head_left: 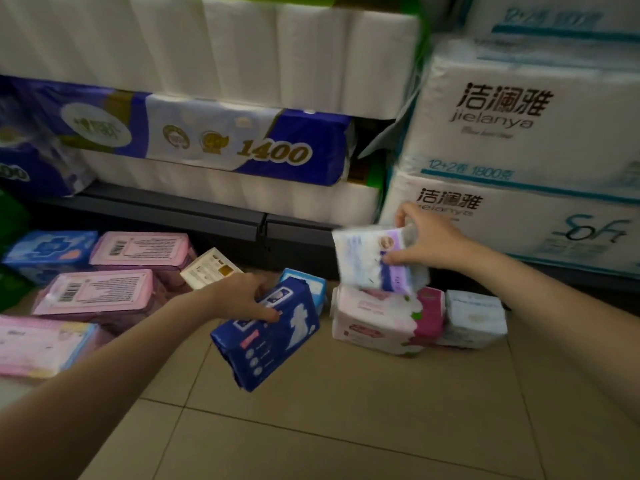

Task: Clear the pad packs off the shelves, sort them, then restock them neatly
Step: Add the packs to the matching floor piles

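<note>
My left hand (242,296) grips a dark blue pad pack (266,337) by its top edge, tilted and lifted just above the tiled floor. My right hand (427,240) holds a white and purple pad pack (367,259) in the air over a white and pink floral pack (381,320) that lies on the floor. A small white pack (474,318) sits to the right of the floral one. On the left lie several pink packs (138,249) (98,292), a blue pack (48,251) and a small white box (211,268). A light blue pack (311,285) stands behind the dark blue one.
The dark bottom shelf edge (207,216) runs across the middle. Big toilet paper bundles (225,143) fill the shelf above it. White tissue bales (519,140) are stacked at the right. Beige floor tiles (346,427) lie bare in the foreground.
</note>
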Available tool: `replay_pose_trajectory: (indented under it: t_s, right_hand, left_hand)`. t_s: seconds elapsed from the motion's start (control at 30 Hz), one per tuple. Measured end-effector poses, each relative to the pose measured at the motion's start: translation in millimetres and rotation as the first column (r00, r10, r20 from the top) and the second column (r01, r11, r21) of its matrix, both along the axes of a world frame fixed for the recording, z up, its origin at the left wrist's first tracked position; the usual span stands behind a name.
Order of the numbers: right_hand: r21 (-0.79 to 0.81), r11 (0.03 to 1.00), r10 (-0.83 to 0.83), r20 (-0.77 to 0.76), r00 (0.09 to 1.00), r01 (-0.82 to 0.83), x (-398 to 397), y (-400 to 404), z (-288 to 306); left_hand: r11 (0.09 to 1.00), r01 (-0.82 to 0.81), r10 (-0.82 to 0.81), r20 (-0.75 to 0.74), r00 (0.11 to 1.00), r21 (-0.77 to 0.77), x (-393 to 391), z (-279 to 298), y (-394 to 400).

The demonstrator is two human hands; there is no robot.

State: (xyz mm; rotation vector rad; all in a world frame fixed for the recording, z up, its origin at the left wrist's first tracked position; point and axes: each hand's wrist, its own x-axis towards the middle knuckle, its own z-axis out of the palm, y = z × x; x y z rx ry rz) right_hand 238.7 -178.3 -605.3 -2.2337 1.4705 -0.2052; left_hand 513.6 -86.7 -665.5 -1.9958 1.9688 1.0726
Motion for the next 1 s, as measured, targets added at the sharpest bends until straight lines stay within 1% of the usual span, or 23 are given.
replay_pose_trajectory:
  t_s: [0.07,0.13,0.27,0.33,0.4,0.47,0.6,0.67,0.7,0.77,0.8,0.83,0.87,0.9,0.93,1.0]
  right_hand:
    - [0.057,0.996,-0.076,0.136,0.988,0.069,-4,-2,7]
    - [0.129,0.987,-0.127,0.245,0.961,0.097,-10,-5,14]
    - [0.254,0.961,-0.195,0.326,0.925,0.113,-40,-7,20]
    - [0.368,0.922,-0.27,0.39,0.88,0.12,-60,-3,19]
    - [0.455,0.881,-0.338,0.414,0.845,0.129,-79,2,17]
    - [0.474,0.87,-0.349,0.396,0.849,0.136,-99,4,14]
    - [0.502,0.857,-0.326,0.351,0.878,0.118,-138,5,13]
    - [0.516,0.849,-0.335,0.357,0.872,0.115,-158,10,13]
    - [0.532,0.838,-0.367,0.392,0.844,0.117,-169,13,13]
    - [0.568,0.813,-0.452,0.476,0.755,0.128,-195,21,7]
    - [0.577,0.804,-0.474,0.477,0.74,0.143,-207,25,0]
    - [0.571,0.8,-0.479,0.421,0.77,0.185,-216,28,-8]
    - [0.548,0.799,-0.467,0.309,0.828,0.246,-220,32,-22]
    - [0.508,0.802,-0.466,0.201,0.862,0.315,-222,34,-37]
    - [0.473,0.789,-0.503,0.133,0.854,0.391,-221,34,-54]
    - [0.432,0.741,-0.615,0.13,0.778,0.514,-210,29,-83]
  left_hand:
    - [0.999,0.01,-0.011,-0.015,1.0,-0.033,-1,3,-2]
    - [0.995,0.007,-0.01,-0.038,0.999,-0.096,2,10,-7]
    - [0.986,0.0,-0.014,-0.079,0.997,-0.164,-3,33,-21]
    - [0.985,0.021,-0.034,-0.071,0.997,-0.171,-13,41,-30]
    - [0.982,0.049,-0.063,-0.068,0.996,-0.185,-26,45,-40]
    - [0.974,0.093,-0.104,-0.046,0.993,-0.208,-43,49,-49]
    - [0.967,0.161,-0.167,-0.012,0.986,-0.197,-80,57,-67]
    - [0.954,0.214,-0.218,0.005,0.976,-0.208,-101,61,-75]
    - [0.948,0.236,-0.239,0.012,0.971,-0.213,-112,62,-79]
    - [0.942,0.261,-0.266,0.006,0.964,-0.211,-132,62,-85]
    - [0.94,0.271,-0.277,-0.001,0.961,-0.205,-141,61,-88]
    - [0.937,0.283,-0.29,-0.004,0.957,-0.204,-150,61,-89]
    - [0.933,0.294,-0.301,0.001,0.954,-0.206,-158,59,-91]
    - [0.93,0.305,-0.31,0.008,0.951,-0.207,-166,56,-93]
    - [0.928,0.312,-0.316,0.013,0.949,-0.203,-174,54,-94]
    - [0.923,0.337,-0.337,0.037,0.941,-0.183,-188,50,-94]
